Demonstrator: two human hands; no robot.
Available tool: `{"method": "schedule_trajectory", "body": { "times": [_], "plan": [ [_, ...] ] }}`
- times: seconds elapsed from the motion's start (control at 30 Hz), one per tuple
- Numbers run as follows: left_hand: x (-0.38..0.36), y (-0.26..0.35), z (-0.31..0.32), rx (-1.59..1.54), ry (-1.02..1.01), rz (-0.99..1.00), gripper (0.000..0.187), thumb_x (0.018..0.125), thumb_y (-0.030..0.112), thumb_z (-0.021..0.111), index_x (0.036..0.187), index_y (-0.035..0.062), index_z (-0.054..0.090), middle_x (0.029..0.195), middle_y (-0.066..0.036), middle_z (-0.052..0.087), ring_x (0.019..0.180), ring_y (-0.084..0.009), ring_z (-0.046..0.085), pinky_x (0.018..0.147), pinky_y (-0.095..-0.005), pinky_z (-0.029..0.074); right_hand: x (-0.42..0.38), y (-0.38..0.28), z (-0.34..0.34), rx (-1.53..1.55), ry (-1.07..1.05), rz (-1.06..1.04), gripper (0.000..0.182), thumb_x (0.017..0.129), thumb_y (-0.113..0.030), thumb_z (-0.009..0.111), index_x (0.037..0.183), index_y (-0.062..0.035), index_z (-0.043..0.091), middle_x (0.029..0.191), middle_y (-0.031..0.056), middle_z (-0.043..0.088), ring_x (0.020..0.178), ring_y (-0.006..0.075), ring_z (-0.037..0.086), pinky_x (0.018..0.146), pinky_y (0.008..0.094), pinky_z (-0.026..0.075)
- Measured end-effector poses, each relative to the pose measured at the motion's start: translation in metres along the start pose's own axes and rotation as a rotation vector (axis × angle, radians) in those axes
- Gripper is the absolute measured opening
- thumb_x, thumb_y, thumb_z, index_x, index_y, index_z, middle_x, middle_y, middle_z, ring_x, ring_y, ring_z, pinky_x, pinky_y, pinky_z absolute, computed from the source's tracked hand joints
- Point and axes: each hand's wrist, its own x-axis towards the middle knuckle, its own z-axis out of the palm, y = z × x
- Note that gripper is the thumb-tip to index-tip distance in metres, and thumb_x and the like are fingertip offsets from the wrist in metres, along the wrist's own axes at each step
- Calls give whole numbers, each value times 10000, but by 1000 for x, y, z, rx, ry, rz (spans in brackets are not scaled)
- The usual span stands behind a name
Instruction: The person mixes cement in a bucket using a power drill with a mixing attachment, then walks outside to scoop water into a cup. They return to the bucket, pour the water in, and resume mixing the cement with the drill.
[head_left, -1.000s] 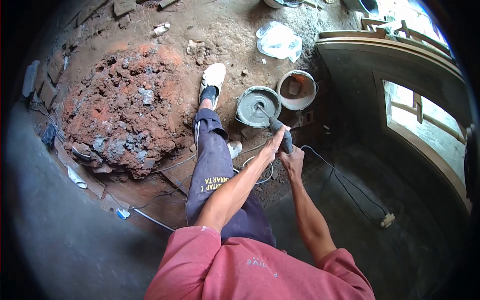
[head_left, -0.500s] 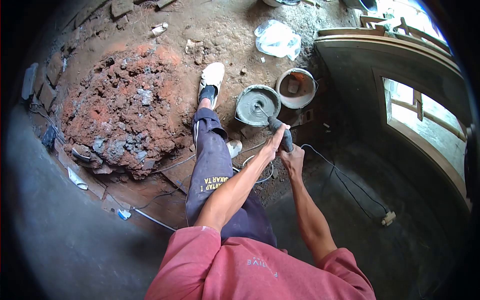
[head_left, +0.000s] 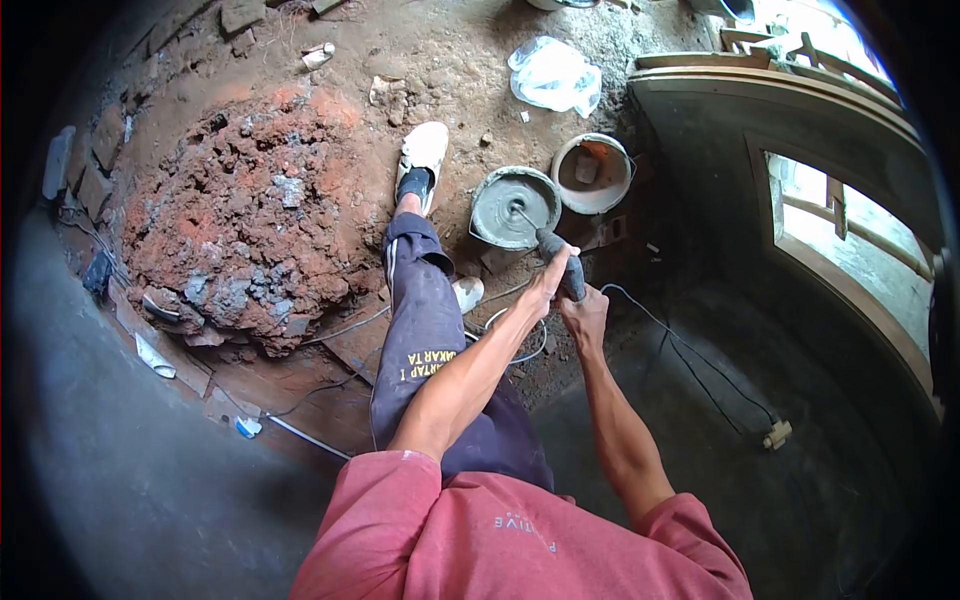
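Note:
Both my hands are closed around a dark power drill point(head_left: 573, 279) tilted down toward a bucket. My left hand point(head_left: 545, 285) wraps its body from the left side. At the rear end, where the cord comes off, my right hand point(head_left: 587, 312) grips it. From the drill's front a thin metal mixing rod point(head_left: 529, 221) reaches into wet grey mortar point(head_left: 502, 208). A swirl surrounds the rod; its lower end is hidden in the mortar. The mortar sits in a round bucket point(head_left: 481, 236) with a pale rim.
A second bucket point(head_left: 606, 204) with a brownish lump inside stands beside the first. A reddish soil heap point(head_left: 245, 220) lies left of my leg. The drill's cord point(head_left: 690, 352) runs right to a socket point(head_left: 777, 434). A plastic bag point(head_left: 555, 76) lies beyond; a framed wall opening point(head_left: 850, 235) is at right.
The swirl in the mortar looks slightly different around the rod. My hands and the drill stay in nearly the same place.

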Motion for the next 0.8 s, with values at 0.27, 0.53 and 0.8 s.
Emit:
{"method": "schedule_trajectory", "body": {
  "times": [0.27,0.53,0.8],
  "plan": [
    [3,0,-4,16,9,-26,516,702,643,669,828,144,628,804,-32,587,775,-183,550,729,-346,424,-4,1,-2,11,-6,11,331,757,-270,681,841,50,673,738,241,670,700,380,687,650,408,512],
    [-16,-4,12,-38,-122,-39,519,717,637,675,840,134,653,835,-52,614,822,-197,558,759,-362,434,-17,-12,-31,111,-16,-40,298,802,-250,715,854,42,683,681,162,680,598,165,646,603,334,499],
    [-59,-28,45,-16,-22,-75,847,692,635,722,1152,-68,609,1153,-175,615,1070,-263,572,932,-397,450,-57,-26,-73,156,-37,54,215,823,-162,705,876,46,692,703,139,701,634,173,685,612,331,517]
  ]
}}
